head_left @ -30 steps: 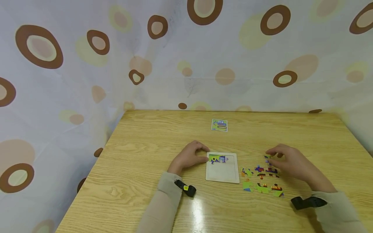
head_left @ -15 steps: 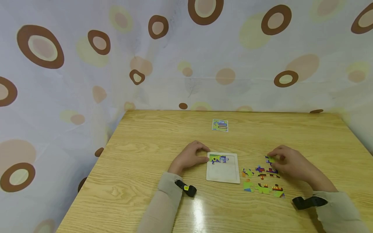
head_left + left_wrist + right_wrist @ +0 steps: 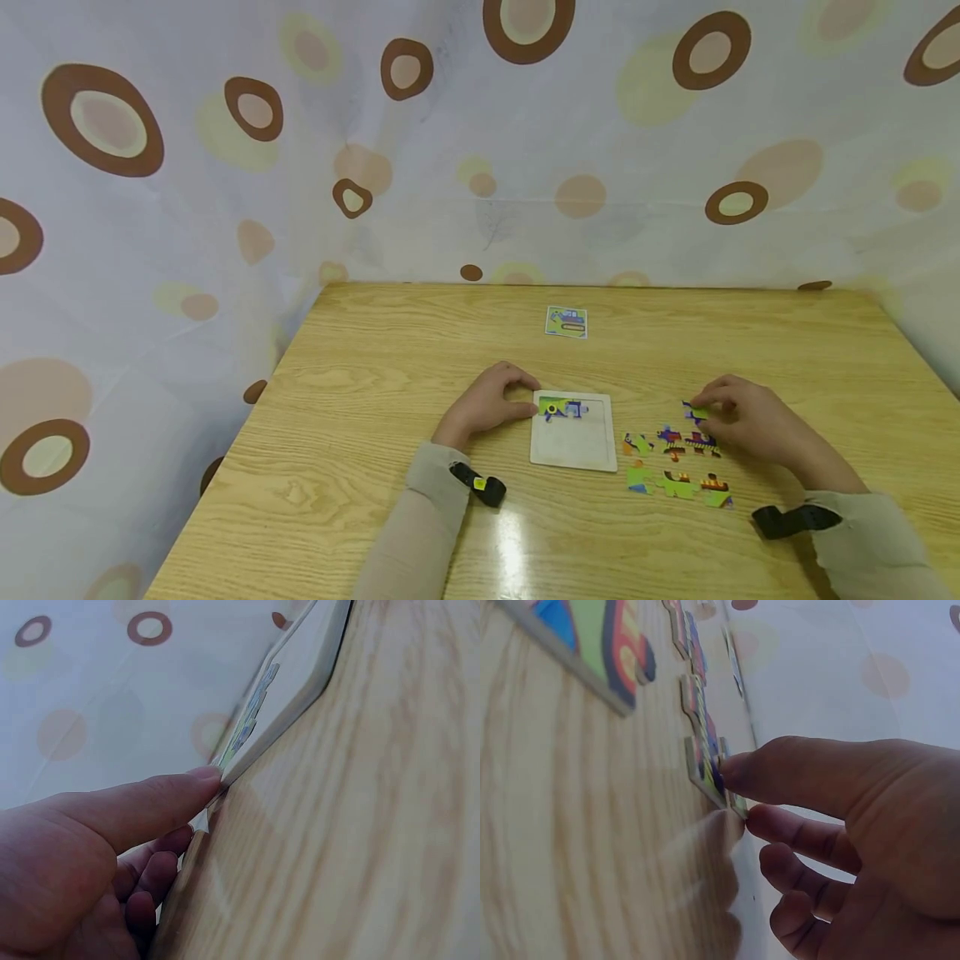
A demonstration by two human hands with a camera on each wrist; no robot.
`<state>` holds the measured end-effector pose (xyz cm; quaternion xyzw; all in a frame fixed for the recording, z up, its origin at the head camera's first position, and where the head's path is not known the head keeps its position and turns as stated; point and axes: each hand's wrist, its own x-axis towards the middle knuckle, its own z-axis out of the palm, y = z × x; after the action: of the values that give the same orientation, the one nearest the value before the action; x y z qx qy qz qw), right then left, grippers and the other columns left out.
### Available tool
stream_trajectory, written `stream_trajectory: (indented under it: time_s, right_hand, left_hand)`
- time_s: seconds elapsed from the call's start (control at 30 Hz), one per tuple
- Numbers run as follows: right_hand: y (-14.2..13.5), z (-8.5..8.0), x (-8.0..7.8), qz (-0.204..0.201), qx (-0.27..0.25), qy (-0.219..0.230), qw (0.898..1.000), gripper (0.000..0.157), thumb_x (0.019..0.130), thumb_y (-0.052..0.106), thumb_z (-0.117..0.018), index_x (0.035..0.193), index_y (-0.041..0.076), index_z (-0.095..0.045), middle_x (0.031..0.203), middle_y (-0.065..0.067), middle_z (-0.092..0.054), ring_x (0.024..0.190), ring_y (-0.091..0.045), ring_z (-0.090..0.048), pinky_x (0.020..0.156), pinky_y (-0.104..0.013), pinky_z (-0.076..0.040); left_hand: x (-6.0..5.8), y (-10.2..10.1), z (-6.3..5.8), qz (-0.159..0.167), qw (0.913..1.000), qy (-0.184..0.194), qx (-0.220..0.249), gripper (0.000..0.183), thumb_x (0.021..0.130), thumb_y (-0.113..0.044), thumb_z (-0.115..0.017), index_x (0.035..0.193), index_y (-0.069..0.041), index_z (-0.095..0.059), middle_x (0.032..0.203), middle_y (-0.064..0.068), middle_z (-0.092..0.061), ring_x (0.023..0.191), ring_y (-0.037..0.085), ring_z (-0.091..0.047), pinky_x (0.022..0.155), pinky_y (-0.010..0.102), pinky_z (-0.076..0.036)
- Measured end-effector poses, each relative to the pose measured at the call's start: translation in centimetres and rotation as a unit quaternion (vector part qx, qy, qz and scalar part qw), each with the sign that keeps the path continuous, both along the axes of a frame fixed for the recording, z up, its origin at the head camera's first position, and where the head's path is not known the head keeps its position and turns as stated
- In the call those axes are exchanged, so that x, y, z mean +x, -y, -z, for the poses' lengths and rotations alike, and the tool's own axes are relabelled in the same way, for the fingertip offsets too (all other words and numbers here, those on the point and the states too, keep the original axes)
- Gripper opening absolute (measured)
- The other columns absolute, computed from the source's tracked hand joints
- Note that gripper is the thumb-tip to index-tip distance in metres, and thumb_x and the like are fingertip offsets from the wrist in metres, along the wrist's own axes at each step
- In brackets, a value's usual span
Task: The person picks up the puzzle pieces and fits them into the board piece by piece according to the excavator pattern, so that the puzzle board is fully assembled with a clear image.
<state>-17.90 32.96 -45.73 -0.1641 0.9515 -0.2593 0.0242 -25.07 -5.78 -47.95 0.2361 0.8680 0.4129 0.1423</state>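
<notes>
Head: wooden table (image 3: 360, 383), spotted backdrop (image 3: 450, 125).

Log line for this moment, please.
left hand: holds tray corner | right hand: pinches puzzle piece | tray: pieces upper left | loose pieces: right of tray | card: beyond tray

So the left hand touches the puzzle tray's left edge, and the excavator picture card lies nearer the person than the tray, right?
Not quite: the excavator picture card lies beyond the puzzle tray, on its far side, as the head view shows. The left hand does touch the tray's left edge.
</notes>
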Motion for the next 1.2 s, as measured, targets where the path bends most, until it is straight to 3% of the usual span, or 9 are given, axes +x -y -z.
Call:
stream_trajectory:
  time_s: [0.27, 0.77, 1.2]
  right_hand:
    - [0.3, 0.0, 0.0, 0.007, -0.007, 0.002, 1.0, 0.026, 0.083, 0.01, -0.079, 0.107, 0.004, -0.073, 0.113, -0.014, -0.061, 0.082, -0.019, -0.049, 0.066, -0.032, -0.045]
    - [0.9, 0.1, 0.0, 0.028, -0.009, 0.0, 1.0, 0.026, 0.081, 0.012, -0.081, 0.104, 0.003, -0.073, 0.104, -0.011, -0.063, 0.082, -0.019, -0.055, 0.066, -0.034, -0.048]
    - [2.1, -0.8, 0.1, -0.008, -0.034, -0.036, 0.999, 0.022, 0.084, 0.014, -0.08, 0.103, 0.008, -0.073, 0.109, -0.01, -0.061, 0.088, -0.023, -0.058, 0.061, -0.029, -0.049]
  left_hand:
    - [-0.2, 0.0, 0.5, 0.002, 1.0, -0.007, -0.003, 0.027, 0.089, -0.022, -0.076, 0.115, -0.019, -0.071, 0.121, -0.003, -0.057, 0.116, 0.015, -0.051, 0.104, 0.033, -0.038]
    - [-0.2, 0.0, 0.4, 0.006, 0.9999, -0.007, 0.005, 0.028, 0.089, -0.021, -0.076, 0.116, -0.018, -0.071, 0.121, -0.004, -0.058, 0.117, 0.015, -0.051, 0.104, 0.033, -0.038]
    - [-0.3, 0.0, 0.4, 0.009, 0.9999, -0.007, -0.003, 0.028, 0.089, -0.022, -0.076, 0.117, -0.019, -0.07, 0.122, -0.004, -0.057, 0.119, 0.015, -0.05, 0.106, 0.033, -0.037]
